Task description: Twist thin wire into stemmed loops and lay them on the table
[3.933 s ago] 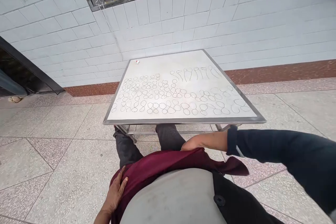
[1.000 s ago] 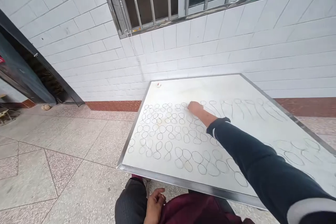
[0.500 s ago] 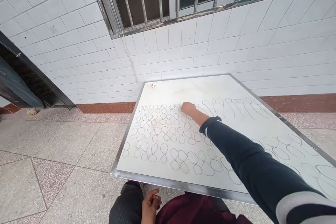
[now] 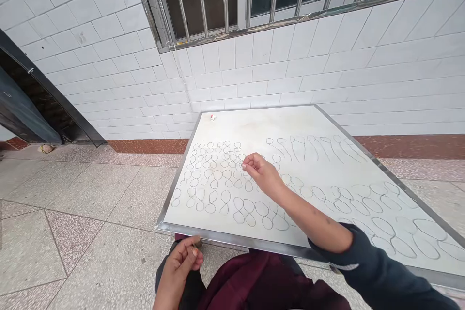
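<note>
A white board [image 4: 254, 126] with a metal edge lies flat, covered in rows of thin dark figure-eight and loop shapes [image 4: 225, 202]. I cannot tell whether these are drawn lines or loose thin loops. Over the middle-left rows is my right hand [image 4: 263, 173], its thumb and forefinger pinched together near the loops; whatever sits between the fingertips is too small to name. Below the board's near left edge, my left hand [image 4: 179, 265] is raised with curled fingers, thumb against the fingertips, and its contents are hidden.
A white tiled wall [image 4: 123, 72] with a barred window [image 4: 232, 0] stands behind the board. A small red-and-white object [image 4: 212, 117] lies at its far left corner. At left are a dark doorway [image 4: 32, 101] and speckled floor [image 4: 119, 198]. My legs are under the near edge.
My right hand has come back toward me from the upper row, and more forearm shows below the sleeve. My left hand has moved up and left, closer to the board's edge.
</note>
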A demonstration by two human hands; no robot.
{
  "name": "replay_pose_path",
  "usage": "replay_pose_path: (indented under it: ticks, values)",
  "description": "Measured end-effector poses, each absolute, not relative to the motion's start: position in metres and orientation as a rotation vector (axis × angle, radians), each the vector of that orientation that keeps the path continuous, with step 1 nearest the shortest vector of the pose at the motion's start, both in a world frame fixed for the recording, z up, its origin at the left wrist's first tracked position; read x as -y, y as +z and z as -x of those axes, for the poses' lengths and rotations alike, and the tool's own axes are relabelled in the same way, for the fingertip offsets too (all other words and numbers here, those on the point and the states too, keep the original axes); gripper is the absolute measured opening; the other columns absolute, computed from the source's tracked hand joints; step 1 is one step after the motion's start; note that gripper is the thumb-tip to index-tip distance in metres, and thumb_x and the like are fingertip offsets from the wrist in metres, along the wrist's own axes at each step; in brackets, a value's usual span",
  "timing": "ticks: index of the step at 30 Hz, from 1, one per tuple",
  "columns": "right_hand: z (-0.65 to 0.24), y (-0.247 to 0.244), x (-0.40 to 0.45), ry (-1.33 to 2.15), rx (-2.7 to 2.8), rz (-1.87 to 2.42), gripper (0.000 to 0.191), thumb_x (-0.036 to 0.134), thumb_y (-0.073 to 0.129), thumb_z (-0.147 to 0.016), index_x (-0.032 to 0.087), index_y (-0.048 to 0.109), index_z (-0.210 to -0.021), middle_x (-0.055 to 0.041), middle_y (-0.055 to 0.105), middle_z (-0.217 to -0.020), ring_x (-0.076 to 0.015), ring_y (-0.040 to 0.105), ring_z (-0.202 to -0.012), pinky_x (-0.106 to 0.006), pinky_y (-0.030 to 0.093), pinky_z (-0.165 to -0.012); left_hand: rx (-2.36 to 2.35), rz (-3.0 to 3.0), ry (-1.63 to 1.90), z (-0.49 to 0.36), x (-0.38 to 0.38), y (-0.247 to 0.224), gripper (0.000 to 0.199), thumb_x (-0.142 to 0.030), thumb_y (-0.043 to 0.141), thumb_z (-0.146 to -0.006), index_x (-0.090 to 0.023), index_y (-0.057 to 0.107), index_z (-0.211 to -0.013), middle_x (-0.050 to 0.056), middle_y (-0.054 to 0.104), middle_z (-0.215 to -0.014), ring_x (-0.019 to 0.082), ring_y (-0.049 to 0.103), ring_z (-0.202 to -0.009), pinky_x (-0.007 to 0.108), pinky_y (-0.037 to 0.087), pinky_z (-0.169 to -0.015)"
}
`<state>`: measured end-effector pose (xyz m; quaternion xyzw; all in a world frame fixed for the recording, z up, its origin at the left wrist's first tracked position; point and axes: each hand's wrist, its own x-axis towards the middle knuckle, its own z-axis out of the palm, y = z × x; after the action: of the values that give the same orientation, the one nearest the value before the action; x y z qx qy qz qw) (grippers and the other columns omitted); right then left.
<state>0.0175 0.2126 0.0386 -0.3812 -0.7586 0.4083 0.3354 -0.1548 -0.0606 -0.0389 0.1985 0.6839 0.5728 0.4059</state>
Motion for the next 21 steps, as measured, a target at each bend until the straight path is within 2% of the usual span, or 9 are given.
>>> replay_pose_path:
  ticks: [4, 7, 11, 16, 21]
  values:
    - [-0.027, 0.057, -0.136, 1.35, 1.824, 0.779, 0.014, 0.038, 0.057, -0.087, 0.024, 0.054, -0.085, 0.0009, 0.058, -0.076, -0.0152, 0.053, -0.069, -0.029, 0.043, -0.064, -1.529, -0.725, 1.609, 0.129, 0.025, 0.039, 0.051, -0.038, 0.075, -0.074, -0.02, 0.062, -0.12, 0.007, 0.07, -0.096, 0.02, 0.065, -0.089, 0.034, 0.05, -0.082]
    - [-0.033, 0.067, -0.102, 1.467, 1.787, 0.703, 0.014, 0.037, 0.058, -0.086, 0.024, 0.055, -0.085, 0.0009, 0.058, -0.076, -0.0149, 0.052, -0.069, -0.03, 0.042, -0.065, -1.409, -0.781, 1.721, 0.107, 0.012, 0.069, 0.051, -0.03, 0.072, -0.078, -0.023, 0.057, -0.126, 0.007, 0.068, -0.106, 0.019, 0.062, -0.099, 0.034, 0.047, -0.088]
    - [-0.04, 0.076, -0.078, 1.585, 1.746, 0.648, 0.012, 0.034, 0.059, -0.086, 0.024, 0.055, -0.084, 0.0015, 0.058, -0.075, -0.014, 0.052, -0.069, -0.029, 0.041, -0.066, -1.336, -0.723, 1.831, 0.085, 0.016, 0.076, 0.051, -0.026, 0.073, -0.077, -0.024, 0.056, -0.126, 0.006, 0.066, -0.105, 0.019, 0.06, -0.101, 0.034, 0.045, -0.09]
    - [-0.047, 0.08, -0.067, 1.807, 1.67, 0.559, 0.017, 0.039, 0.06, -0.087, 0.023, 0.054, -0.085, 0.0028, 0.057, -0.073, -0.0113, 0.043, -0.059, -0.026, 0.035, -0.056, -1.367, -0.717, 1.882, 0.073, 0.025, 0.071, 0.046, -0.024, 0.075, -0.075, -0.023, 0.062, -0.12, 0.004, 0.067, -0.099, 0.017, 0.059, -0.102, 0.032, 0.041, -0.095]
    - [-0.05, 0.08, -0.064, 1.952, 1.578, 0.518, 0.022, 0.043, 0.063, -0.085, 0.023, 0.054, -0.087, 0.0037, 0.055, -0.072, -0.0099, 0.04, -0.056, -0.025, 0.033, -0.054, -1.334, -0.724, 1.92, 0.067, 0.031, 0.073, 0.044, -0.022, 0.073, -0.078, -0.022, 0.062, -0.12, 0.002, 0.066, -0.091, 0.015, 0.059, -0.095, 0.031, 0.04, -0.095]
